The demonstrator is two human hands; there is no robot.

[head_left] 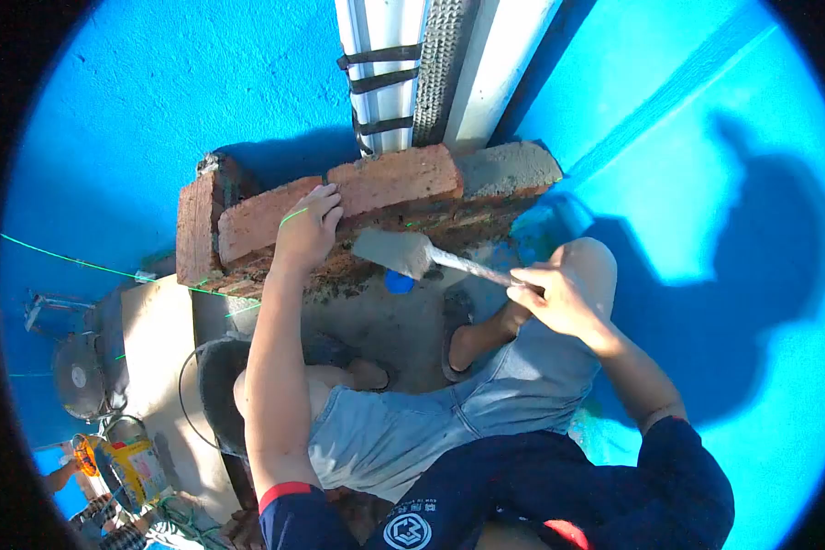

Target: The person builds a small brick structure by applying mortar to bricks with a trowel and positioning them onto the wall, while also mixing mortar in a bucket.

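My right hand [564,298] is closed round the handle of a trowel [399,252], whose broad grey blade points left in front of the brickwork. My left hand [308,229] bends its fingers over a reddish brick [261,220] at its right end, close to the joint with another brick [399,179]. Grey mortar covers the brick [509,170] at the right end of the low wall. At the left end a brick [195,234] stands across the row. Below the top bricks, the lower courses are partly hidden by my left forearm and the blade.
Behind the bricks rise white pipes [513,64] and a strapped channel [385,92] against the blue wall [202,73]. A black bucket [220,385] is beside my left leg. Further left are a pale board [160,321], a round dark machine [78,376] and a yellow bucket [137,472]. Green laser lines cross the bricks.
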